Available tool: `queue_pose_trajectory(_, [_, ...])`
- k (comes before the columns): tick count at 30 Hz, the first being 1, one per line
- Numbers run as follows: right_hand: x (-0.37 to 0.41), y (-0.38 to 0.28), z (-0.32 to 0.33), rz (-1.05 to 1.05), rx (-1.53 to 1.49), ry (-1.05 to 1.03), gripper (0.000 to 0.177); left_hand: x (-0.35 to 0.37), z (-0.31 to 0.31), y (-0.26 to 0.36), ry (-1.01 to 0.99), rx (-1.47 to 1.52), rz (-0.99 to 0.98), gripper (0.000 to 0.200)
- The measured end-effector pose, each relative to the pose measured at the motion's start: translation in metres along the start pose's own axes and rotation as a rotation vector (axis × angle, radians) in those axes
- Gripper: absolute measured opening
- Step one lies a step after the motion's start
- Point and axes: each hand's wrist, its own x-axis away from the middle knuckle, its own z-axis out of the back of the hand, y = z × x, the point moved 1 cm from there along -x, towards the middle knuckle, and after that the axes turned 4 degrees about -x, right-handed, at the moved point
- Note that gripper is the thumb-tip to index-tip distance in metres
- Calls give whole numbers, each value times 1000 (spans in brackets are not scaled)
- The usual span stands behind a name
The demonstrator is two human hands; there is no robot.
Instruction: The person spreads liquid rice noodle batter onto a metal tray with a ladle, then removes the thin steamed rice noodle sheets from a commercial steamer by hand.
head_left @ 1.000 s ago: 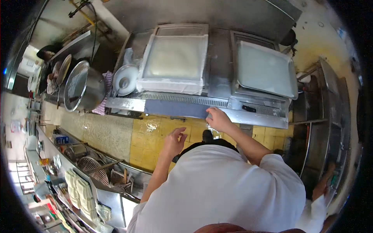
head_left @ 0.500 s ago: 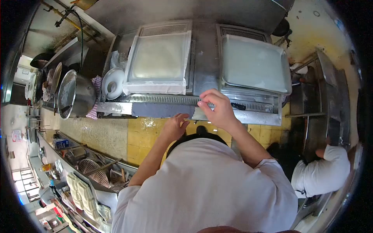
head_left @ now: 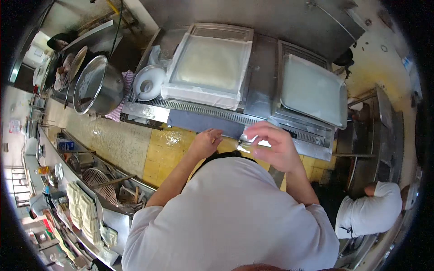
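Observation:
My left hand [head_left: 206, 143] is by the steamer's front edge, close to a dark grey cloth [head_left: 201, 122] draped along it. Its fingers are bent, with a gap to the thumb and nothing visible between them. My right hand [head_left: 276, 147] hovers over the edge to the right of the cloth, fingers curved and thumb apart, holding nothing I can see. Beyond my hands, a cloth-covered frame [head_left: 246, 63] with a pale, thin sheet [head_left: 208, 65] on it rests on the left steamer bed. A metal tray [head_left: 312, 86] with a whitish surface lies on the right one.
At left stand a white bowl [head_left: 151, 74] with a ring-shaped opening and a large steel pot [head_left: 110, 90] near a striped cloth [head_left: 122, 106]. A co-worker's white sleeve [head_left: 370, 210] is at right. Behind me, a counter holds a strainer basket [head_left: 97, 180] and stacked pale packets [head_left: 81, 210].
My right hand has moved right and nearer to me, its pinched fingers now loosened. My left hand has stayed near the edge. The view has turned, so the steamer appears tilted and shifted right.

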Motion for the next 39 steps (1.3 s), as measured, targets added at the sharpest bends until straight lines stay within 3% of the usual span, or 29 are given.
queue_pose_trajectory(2, [-1,-12,-3,95,-163,-282,34,11,9,-12,14,-7,64,27])
queue_pose_trajectory(4, [-8,-22,-15,99,-237,-318,34,22,15,-25,29,23,76,26])
queue_pose_trajectory(9, [-24,-9,-45,126,66,-424,25,30,29,-35,43,35,127,24])
queue_pose_trajectory(13, [-33,-17,-84,89,119,-508,22,10,35,-43,53,-23,-99,23])
queue_pose_trajectory(19, [-27,-1,-88,-95,180,-359,23,-24,46,-24,10,-12,-252,30])
queue_pose_trajectory(24, [-7,35,-57,-177,227,-43,23,-55,69,10,81,-94,-390,29])
queue_pose_trajectory(30, [15,52,-9,-184,316,136,20,-50,40,11,83,-14,-297,27])
queue_pose_trajectory(32, [20,57,9,-197,297,166,20,-36,25,0,-8,147,-59,28])
queue_pose_trajectory(35, [17,65,35,-181,359,214,18,-22,0,-25,3,210,70,28])
queue_pose_trajectory(39, [-5,88,62,-219,420,166,19,-25,24,0,-1,79,183,26])
